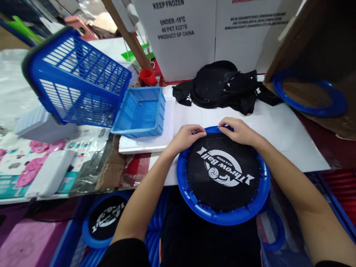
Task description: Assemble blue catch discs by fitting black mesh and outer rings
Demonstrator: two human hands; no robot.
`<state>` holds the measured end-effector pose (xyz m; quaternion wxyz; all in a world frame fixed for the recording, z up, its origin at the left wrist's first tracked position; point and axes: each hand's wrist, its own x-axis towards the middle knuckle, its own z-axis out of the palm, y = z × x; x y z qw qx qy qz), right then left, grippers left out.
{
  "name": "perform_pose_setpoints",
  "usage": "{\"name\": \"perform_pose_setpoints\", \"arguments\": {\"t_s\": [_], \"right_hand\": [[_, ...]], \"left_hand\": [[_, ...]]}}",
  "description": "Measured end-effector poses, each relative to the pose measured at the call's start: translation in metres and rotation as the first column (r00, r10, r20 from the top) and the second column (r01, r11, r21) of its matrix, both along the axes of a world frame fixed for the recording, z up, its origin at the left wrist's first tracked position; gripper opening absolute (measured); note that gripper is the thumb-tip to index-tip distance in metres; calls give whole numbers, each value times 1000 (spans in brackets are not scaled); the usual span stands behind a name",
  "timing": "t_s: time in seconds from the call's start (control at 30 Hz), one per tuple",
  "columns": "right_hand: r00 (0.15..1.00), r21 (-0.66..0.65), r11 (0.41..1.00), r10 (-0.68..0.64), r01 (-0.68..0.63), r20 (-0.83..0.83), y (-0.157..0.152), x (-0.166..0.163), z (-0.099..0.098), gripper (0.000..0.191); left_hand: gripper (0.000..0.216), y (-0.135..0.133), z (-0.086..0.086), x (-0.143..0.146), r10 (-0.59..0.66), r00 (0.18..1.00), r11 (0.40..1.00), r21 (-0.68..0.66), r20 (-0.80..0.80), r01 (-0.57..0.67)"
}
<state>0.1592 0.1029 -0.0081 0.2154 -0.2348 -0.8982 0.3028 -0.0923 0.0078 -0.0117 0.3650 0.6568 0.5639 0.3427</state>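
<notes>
A round throw-ball target, a blue plastic ring (184, 181) with black mesh (200, 174) printed "Throw Ball" in white, rests partly over the table's near edge and my lap. At its far rim my left hand (187, 138) pinches the edge between thumb and fingers. My right hand (237, 130) grips the same rim a little to the right, fingers curled over it. Whatever lies under the fingertips is hidden. Beyond my hands, a heap of black mesh pieces (219, 89) with white print lies on the white tabletop (289, 137).
Left stand a light-blue bin (139, 115) and a tilted blue basket (83, 81). A red cup (148, 77) is behind them. White cartons (183, 52) wall off the back. At right, a bare blue ring (308, 92) leans in a brown box. Another meshed ring (104, 218) sits below left.
</notes>
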Motion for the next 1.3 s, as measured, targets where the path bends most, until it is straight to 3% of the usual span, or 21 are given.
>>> {"name": "perform_pose_setpoints", "arguments": {"t_s": [0.13, 0.23, 0.37, 0.6, 0.8, 1.0, 1.3], "right_hand": [[983, 72, 982, 173, -177, 58, -3, 2, 1, 22], [978, 91, 976, 188, -197, 95, -1, 3, -3, 20], [973, 5, 977, 213, -215, 91, 3, 2, -6, 16], [997, -171, 982, 73, -77, -32, 7, 0, -1, 16], [997, -159, 987, -28, 15, -78, 11, 0, -3, 20], [999, -253, 967, 6, -15, -39, 18, 1, -2, 20], [999, -281, 959, 32, -26, 17, 21, 2, 1, 19]], "left_hand": [[15, 1, -4, 3, 30, 1000, 998, 53, 5, -30], [13, 3, -6, 5, 59, 998, 995, 82, 26, -61], [14, 7, -7, 5, 35, 997, 999, 3, 71, -35], [16, 7, -2, 1, 27, 993, 999, -37, 117, -23], [16, 5, 0, -1, -10, 1000, 1000, -15, 25, 11], [12, 1, 5, -4, -89, 985, 995, 28, -147, 94], [12, -2, 5, -4, -25, 983, 992, 117, -183, 47]]}}
